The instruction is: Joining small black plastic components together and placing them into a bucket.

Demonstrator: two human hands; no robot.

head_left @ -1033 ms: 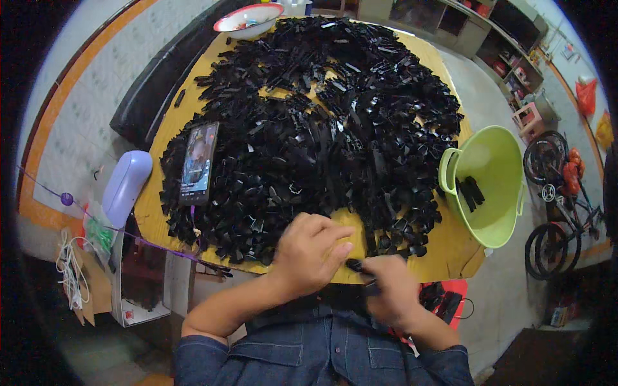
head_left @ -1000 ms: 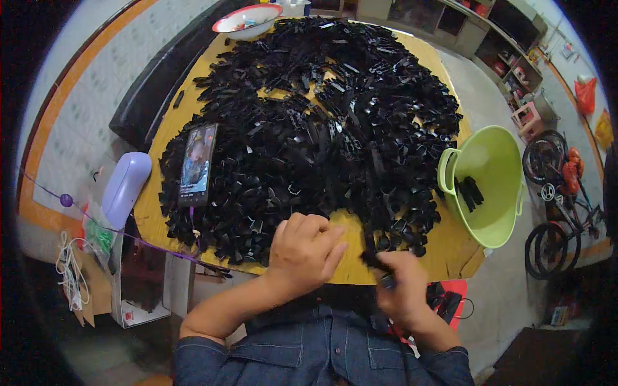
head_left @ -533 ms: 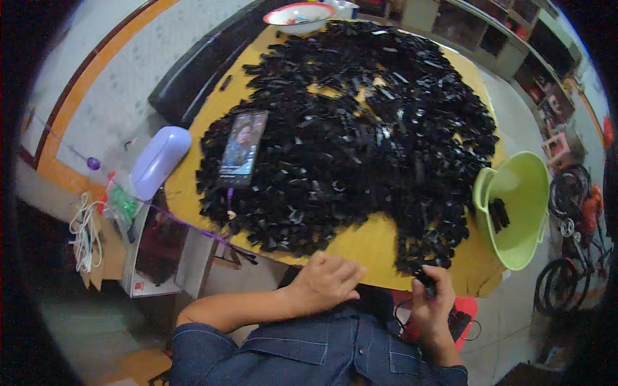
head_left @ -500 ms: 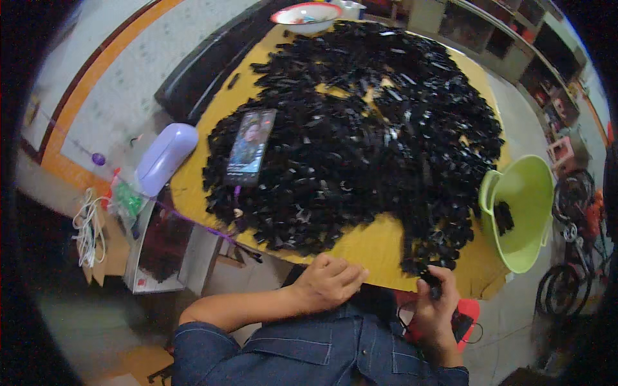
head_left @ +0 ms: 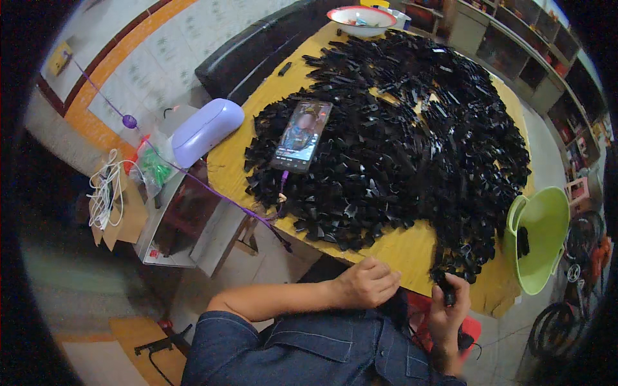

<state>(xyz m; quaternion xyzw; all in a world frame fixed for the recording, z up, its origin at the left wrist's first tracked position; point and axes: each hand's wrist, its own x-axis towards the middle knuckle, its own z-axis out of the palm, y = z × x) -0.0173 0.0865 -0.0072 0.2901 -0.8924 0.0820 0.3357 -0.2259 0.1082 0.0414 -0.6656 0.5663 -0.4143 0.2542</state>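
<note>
Small black plastic-looking pieces [head_left: 380,174] lie in a broad heap over the yellow tabletop [head_left: 396,249]. My left hand [head_left: 368,283] rests at the table's near edge with its fingers curled in; whatever may be inside them is hidden. Farther right, my right hand [head_left: 452,305] is closed round a short dark piece [head_left: 447,289], held between thumb and fingers just beside the heap's near right tip. A lit phone [head_left: 301,136] lies on the left part of the heap, with a purple cable [head_left: 241,209] running from its lower end.
A green basket [head_left: 541,257] holding a few black pieces stands at the table's right edge. At the far edge sits a red-rimmed bowl [head_left: 362,24]. Left of the table are a lilac case [head_left: 207,128], a clear bag with green contents [head_left: 153,168] and a white cord [head_left: 106,193].
The whole view has swung, so table, heap and hands appear farther right. Both hands keep nearly the same places at the table edge, the right one still closed on the black piece.
</note>
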